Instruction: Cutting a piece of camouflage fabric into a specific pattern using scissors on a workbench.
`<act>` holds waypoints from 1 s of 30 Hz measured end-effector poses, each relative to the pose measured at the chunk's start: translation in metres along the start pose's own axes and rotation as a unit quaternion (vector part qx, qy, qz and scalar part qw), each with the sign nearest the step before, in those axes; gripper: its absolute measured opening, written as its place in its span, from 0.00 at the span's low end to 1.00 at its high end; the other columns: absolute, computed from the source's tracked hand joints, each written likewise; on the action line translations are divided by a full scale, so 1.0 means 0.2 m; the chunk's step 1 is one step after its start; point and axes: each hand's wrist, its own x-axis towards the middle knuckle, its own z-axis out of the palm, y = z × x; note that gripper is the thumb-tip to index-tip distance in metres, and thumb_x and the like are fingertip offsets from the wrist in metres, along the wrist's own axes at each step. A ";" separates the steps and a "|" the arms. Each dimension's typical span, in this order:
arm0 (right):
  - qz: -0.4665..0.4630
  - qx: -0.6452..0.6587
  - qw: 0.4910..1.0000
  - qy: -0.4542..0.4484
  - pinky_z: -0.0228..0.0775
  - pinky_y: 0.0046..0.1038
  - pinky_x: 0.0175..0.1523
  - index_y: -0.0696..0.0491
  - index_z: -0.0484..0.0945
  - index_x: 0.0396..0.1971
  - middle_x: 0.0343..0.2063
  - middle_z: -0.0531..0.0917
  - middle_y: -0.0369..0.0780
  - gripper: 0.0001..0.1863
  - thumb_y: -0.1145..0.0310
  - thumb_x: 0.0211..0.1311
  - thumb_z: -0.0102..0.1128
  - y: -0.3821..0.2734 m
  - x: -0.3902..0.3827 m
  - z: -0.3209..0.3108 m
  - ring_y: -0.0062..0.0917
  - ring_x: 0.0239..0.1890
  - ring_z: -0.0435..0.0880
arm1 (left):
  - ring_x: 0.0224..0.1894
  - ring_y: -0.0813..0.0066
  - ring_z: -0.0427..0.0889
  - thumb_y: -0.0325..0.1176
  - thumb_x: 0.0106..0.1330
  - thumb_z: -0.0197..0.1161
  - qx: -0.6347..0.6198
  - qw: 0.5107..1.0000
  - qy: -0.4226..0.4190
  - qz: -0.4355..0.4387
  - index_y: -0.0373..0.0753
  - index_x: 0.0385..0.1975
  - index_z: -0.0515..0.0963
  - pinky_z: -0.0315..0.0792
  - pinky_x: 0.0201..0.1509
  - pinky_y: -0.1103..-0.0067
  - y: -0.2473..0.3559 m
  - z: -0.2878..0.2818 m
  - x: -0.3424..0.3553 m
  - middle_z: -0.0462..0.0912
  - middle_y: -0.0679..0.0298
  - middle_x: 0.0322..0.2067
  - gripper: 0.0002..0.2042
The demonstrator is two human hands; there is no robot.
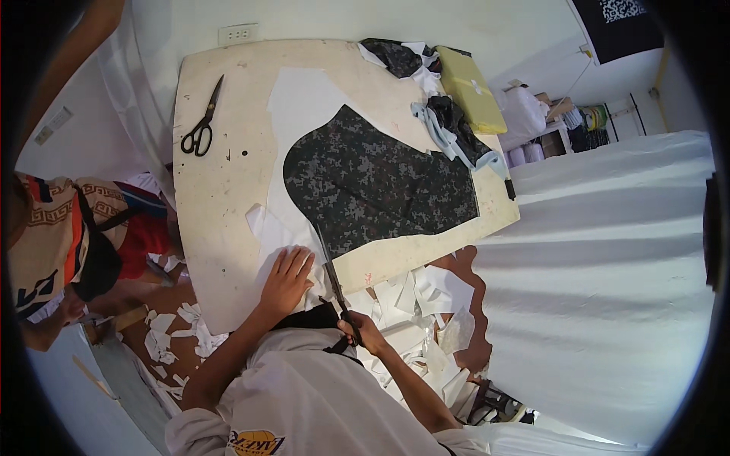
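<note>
Pale shirt (304,380) nearest, cut off below, with a lettered yellow badge (257,443). Right hand (357,332) clamped on scissors (335,285), fingers partly covering the handles; lower blade hard to make out. Blades by camouflage cloth (380,182), lying over white sheet (300,91) on table (220,205). Left hand (289,277) flat, palm hidden. Black banner (617,39) with code square (623,9), cropped at top.

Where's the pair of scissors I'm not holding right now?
In the head view, the other scissors lie on the pale table, near its upper-left corner, left of the dark camouflage piece.
</note>
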 end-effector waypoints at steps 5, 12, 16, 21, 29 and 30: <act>0.019 0.006 0.999 0.045 0.60 0.19 0.22 0.54 0.76 0.24 0.16 0.71 0.29 0.26 0.45 0.56 0.71 -0.03 -0.03 0.03 0.12 0.17 0.69 | 0.69 0.60 0.62 0.41 0.54 0.69 -0.014 1.000 -0.012 -0.010 0.36 0.62 0.69 0.53 0.74 0.59 0.00 0.00 0.00 0.67 0.58 0.63 0.34; 0.064 -0.066 0.995 0.043 0.62 0.19 0.23 0.54 0.76 0.24 0.14 0.71 0.29 0.22 0.51 0.59 0.71 -0.03 -0.08 -0.01 0.13 0.15 0.69 | 0.69 0.58 0.62 0.40 0.53 0.71 -0.015 0.999 0.012 -0.030 0.37 0.60 0.71 0.54 0.74 0.59 0.01 0.02 -0.02 0.68 0.56 0.62 0.33; 0.065 -0.049 0.996 0.029 0.64 0.19 0.24 0.54 0.76 0.26 0.15 0.72 0.30 0.21 0.51 0.60 0.70 -0.03 -0.08 -0.05 0.14 0.16 0.71 | 0.68 0.56 0.63 0.40 0.54 0.70 -0.010 0.999 0.033 -0.033 0.37 0.57 0.74 0.54 0.74 0.58 0.02 0.02 -0.03 0.68 0.53 0.62 0.29; 0.024 -0.006 0.999 -0.023 0.68 0.21 0.28 0.55 0.76 0.28 0.16 0.74 0.31 0.22 0.49 0.63 0.66 -0.11 0.00 -0.08 0.15 0.18 0.73 | 0.68 0.55 0.63 0.41 0.54 0.69 0.002 0.998 0.051 -0.035 0.36 0.55 0.75 0.55 0.74 0.57 0.02 0.03 -0.04 0.69 0.52 0.61 0.28; 0.024 -0.119 0.992 0.023 0.64 0.20 0.21 0.55 0.79 0.25 0.12 0.72 0.30 0.25 0.45 0.55 0.72 -0.25 0.06 -0.10 0.14 0.14 0.72 | 0.67 0.55 0.64 0.41 0.57 0.67 0.000 0.998 0.035 -0.049 0.35 0.54 0.75 0.55 0.73 0.58 0.03 0.03 -0.05 0.70 0.51 0.60 0.26; 0.038 -0.137 0.990 0.022 0.64 0.20 0.21 0.55 0.79 0.24 0.12 0.72 0.30 0.26 0.45 0.55 0.72 -0.26 0.05 -0.11 0.14 0.14 0.72 | 0.67 0.55 0.64 0.41 0.57 0.67 0.002 0.998 0.039 -0.054 0.35 0.54 0.75 0.55 0.73 0.58 0.03 0.03 -0.05 0.70 0.51 0.60 0.26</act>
